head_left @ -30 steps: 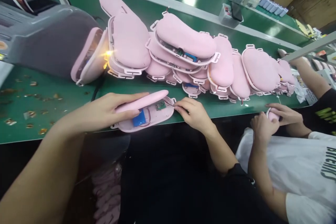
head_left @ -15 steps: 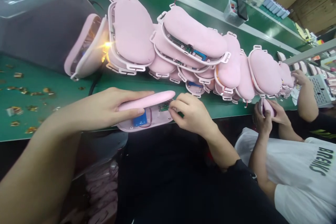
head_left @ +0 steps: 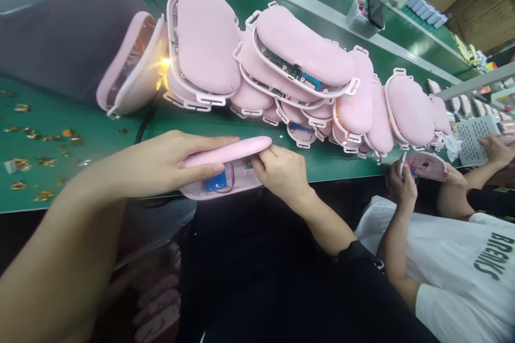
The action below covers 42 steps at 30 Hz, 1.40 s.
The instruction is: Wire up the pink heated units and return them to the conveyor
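Note:
My left hand (head_left: 164, 163) grips a pink eye-mask shell (head_left: 225, 169) at the near edge of the green bench (head_left: 80, 139), lifting its padded pink cover (head_left: 241, 148) so the inside shows. A blue battery (head_left: 215, 181) with a red wire lies in the open shell. My right hand (head_left: 281, 171) pinches at the shell's right end, fingertips tucked under the cover where the small circuit board sits, mostly hidden.
A long heap of pink eye-mask shells (head_left: 289, 64) lies across the bench behind my hands. A grey machine (head_left: 60, 27) stands at the back left, with gold scraps (head_left: 24, 134) scattered nearby. To the right a person in a white shirt (head_left: 462, 273) holds another pink shell (head_left: 426, 165).
My right hand has slid left, further under the cover's right end. The person on the right has lifted and opened out their shell. The view has shifted slightly.

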Each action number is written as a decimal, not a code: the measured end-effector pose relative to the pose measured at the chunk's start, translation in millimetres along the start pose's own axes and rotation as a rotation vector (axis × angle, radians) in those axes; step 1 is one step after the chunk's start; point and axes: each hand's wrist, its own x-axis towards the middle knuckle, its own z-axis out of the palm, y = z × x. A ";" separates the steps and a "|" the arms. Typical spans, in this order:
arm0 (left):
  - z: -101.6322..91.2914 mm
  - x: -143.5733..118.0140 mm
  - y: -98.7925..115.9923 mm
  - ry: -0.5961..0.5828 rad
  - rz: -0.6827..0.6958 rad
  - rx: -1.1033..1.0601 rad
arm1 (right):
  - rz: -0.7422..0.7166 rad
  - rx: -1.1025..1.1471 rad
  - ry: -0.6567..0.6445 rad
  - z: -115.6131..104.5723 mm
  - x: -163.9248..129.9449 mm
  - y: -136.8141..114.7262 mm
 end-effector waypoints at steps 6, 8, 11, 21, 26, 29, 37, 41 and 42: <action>-2.2 -1.2 -10.1 -0.001 0.000 -0.032 | 0.102 0.021 0.155 4.8 0.9 -2.7; -3.5 -1.1 -9.5 -0.001 -0.001 -0.040 | 0.091 0.027 0.168 8.0 2.7 -3.4; -4.4 -0.6 -6.9 0.011 -0.007 -0.038 | 0.071 0.010 0.171 12.4 6.3 -4.9; 2.0 -4.1 0.3 0.075 0.083 -0.096 | -0.072 0.041 0.356 7.8 4.4 -3.8; 0.0 -2.9 6.7 0.083 0.140 -0.096 | -0.095 0.013 0.180 15.1 8.6 -8.0; 4.1 -4.5 5.5 0.164 0.152 -0.049 | 0.001 -0.014 0.059 14.1 14.4 -11.4; 52.6 -4.0 -21.3 0.684 0.275 -0.118 | 0.106 0.274 -0.106 -4.7 17.5 -22.6; 79.4 1.3 -22.9 0.787 0.247 -0.071 | 0.149 0.454 -0.167 -4.1 4.6 -8.0; 81.7 5.2 -26.0 0.798 0.236 -0.053 | 0.141 0.490 -0.182 0.5 5.0 2.1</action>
